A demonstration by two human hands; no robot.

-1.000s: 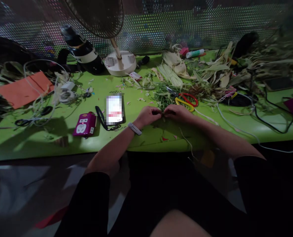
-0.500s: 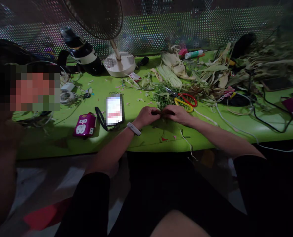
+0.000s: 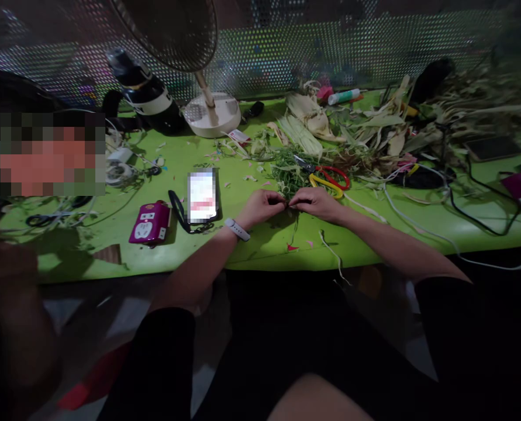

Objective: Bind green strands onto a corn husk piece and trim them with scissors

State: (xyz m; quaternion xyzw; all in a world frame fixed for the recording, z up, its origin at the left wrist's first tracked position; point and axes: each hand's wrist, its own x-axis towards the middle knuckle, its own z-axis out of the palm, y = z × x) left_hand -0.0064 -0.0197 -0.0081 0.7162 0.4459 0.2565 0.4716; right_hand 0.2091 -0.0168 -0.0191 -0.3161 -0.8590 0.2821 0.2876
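My left hand [image 3: 264,206] and my right hand [image 3: 315,202] meet fingertip to fingertip over the green tabletop, each in a pinch. Between them are thin plant strands [image 3: 293,219], a few hanging down towards me; their exact kind is too dark to tell. Just beyond the fingers lies a heap of fine, curly green shreds [image 3: 286,172]. Scissors with one red and one yellow handle [image 3: 328,185] rest on it, close behind my right hand. A pale twisted cord [image 3: 333,248] lies nearer the table edge.
Left of my hands are a lit phone [image 3: 203,196] and a purple power socket [image 3: 148,223]. Behind stand a fan [image 3: 211,114] and a dark bottle [image 3: 152,102]. Corn husks [image 3: 306,126] and dried leaves pile up at right, with cables [image 3: 418,228]. Another person sits at left.
My fingertips have shifted slightly, the right fingers now more stretched out at the pinch. The person at left has moved their head and arm a little, uncovering more of the table.
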